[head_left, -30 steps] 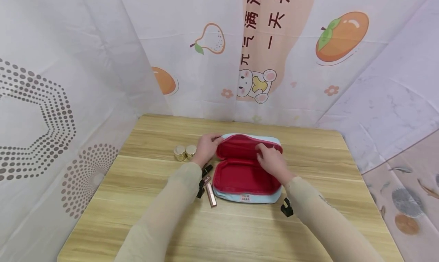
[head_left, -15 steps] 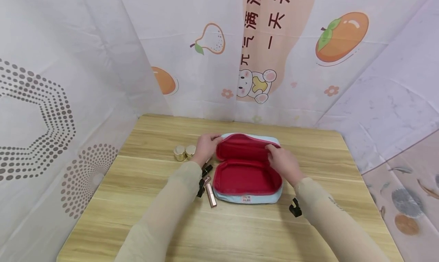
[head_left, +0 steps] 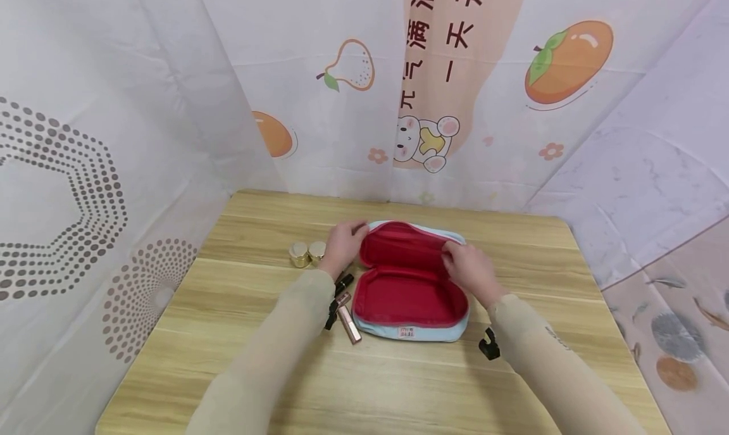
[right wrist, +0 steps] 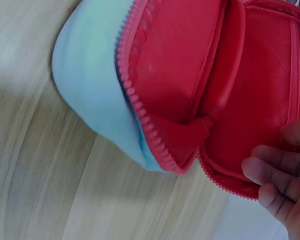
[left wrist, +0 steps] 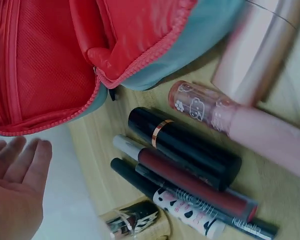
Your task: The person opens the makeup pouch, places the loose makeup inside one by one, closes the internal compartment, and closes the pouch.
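Observation:
A light blue cosmetic bag (head_left: 435,332) with a red lining lies unzipped, its lid raised at the back. My left hand (head_left: 342,248) holds the lid's left edge; in the left wrist view its fingers (left wrist: 32,167) lie against the zipper rim. On the lid's right edge, my right hand (head_left: 469,270) grips the rim, with bent fingers (right wrist: 270,172) showing in the right wrist view. No items show in the bag's red base. Close to its left side lie a rose-gold tube (left wrist: 260,45), a pink lip gloss tube (left wrist: 270,135) and a black lipstick (left wrist: 185,147).
A dark red lip gloss (left wrist: 190,180), a cow-patterned black pen (left wrist: 185,210) and a thin black pencil (left wrist: 250,227) lie beyond the lipstick. Two gold-coloured jars (head_left: 299,255) stand left of my left hand. A printed curtain (head_left: 319,137) hangs behind the wooden table (head_left: 228,283).
My right hand has moved right, from inside the lid to its right edge. The base's front has shifted slightly. My left hand has stayed on the left edge.

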Motion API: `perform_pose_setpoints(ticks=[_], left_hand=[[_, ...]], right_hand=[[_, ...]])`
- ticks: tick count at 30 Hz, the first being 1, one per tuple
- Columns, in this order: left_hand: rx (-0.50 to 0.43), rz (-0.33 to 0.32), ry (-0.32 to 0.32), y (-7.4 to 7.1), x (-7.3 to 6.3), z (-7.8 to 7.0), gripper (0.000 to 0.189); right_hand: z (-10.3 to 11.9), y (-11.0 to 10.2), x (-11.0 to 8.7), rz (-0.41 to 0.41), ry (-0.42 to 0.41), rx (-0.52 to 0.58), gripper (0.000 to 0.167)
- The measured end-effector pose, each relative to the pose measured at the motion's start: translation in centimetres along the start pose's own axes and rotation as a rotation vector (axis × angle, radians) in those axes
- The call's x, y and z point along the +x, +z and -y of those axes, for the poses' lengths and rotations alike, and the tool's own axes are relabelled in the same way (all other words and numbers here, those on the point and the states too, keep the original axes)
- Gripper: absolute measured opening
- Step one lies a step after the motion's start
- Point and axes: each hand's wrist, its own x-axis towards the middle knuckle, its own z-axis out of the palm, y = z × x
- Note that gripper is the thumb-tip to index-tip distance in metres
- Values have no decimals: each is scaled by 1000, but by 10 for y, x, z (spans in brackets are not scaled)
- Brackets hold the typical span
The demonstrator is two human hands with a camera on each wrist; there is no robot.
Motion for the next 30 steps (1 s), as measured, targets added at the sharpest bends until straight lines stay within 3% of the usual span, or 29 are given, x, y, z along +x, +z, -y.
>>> perform_pose_setpoints(ticks=[4, 8, 13, 18, 22, 26, 30], left_hand=[[47, -2, 30, -11, -13, -7, 40], [148, -16, 100, -28, -26, -9, 37], [262, -17, 215, -51, -43, -3, 29], [342, 47, 233, -67, -57, 10, 17], [396, 135, 206, -73, -61, 24, 13], [376, 226, 92, -77, -63, 38, 14], [295, 288, -8, -79, -61, 50, 14]], right_hand=[[0, 0, -1, -4, 5, 4, 9], [1, 0, -2, 8, 10, 3, 10], [1, 0, -2, 16, 13, 0, 11], [0, 1, -3, 31, 20, -5, 13], [0, 1, -3, 40, 17, -1, 12], [0, 0, -3, 44, 11, 2, 11], [0, 0, -3, 51, 9, 2, 11]])
